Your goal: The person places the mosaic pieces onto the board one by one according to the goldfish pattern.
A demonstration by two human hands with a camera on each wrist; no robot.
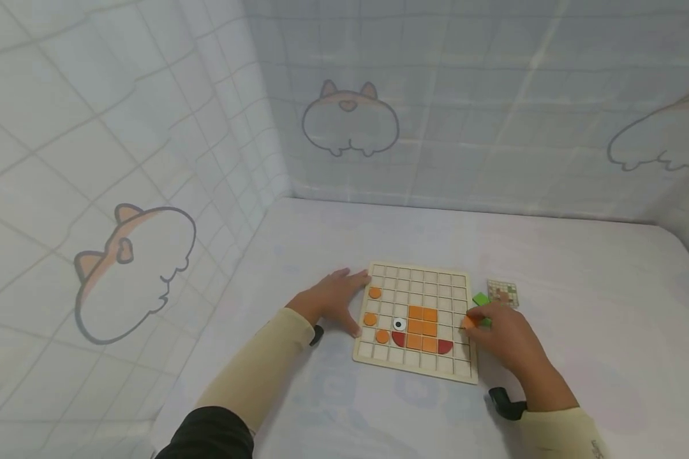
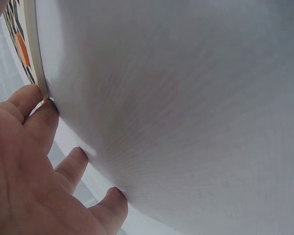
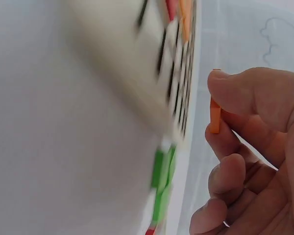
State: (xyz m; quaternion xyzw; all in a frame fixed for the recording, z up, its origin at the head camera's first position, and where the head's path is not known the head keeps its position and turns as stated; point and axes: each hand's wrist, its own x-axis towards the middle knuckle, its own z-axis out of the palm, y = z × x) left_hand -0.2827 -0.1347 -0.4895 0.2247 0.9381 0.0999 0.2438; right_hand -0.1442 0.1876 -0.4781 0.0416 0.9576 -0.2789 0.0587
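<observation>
A wooden grid board (image 1: 448,366) lies flat, with orange squares (image 1: 415,326), round orange pieces (image 1: 370,319), two red pieces (image 1: 444,347) and a white eye disc (image 1: 399,324) on its cells. My left hand (image 1: 330,299) touches the board's left edge with spread fingers. In the left wrist view, its fingertips (image 2: 49,107) meet the rim and the white surface. Over the right edge, my right hand (image 1: 508,338) pinches an orange piece (image 3: 215,117) between thumb and finger; its full outline is covered.
Green pieces (image 1: 480,299) lie right of the board, partly behind my right hand. A small patterned card (image 1: 510,294) sits beyond them. White cloth walls (image 1: 465,115) with a grid print and animal drawings stand behind and to the left.
</observation>
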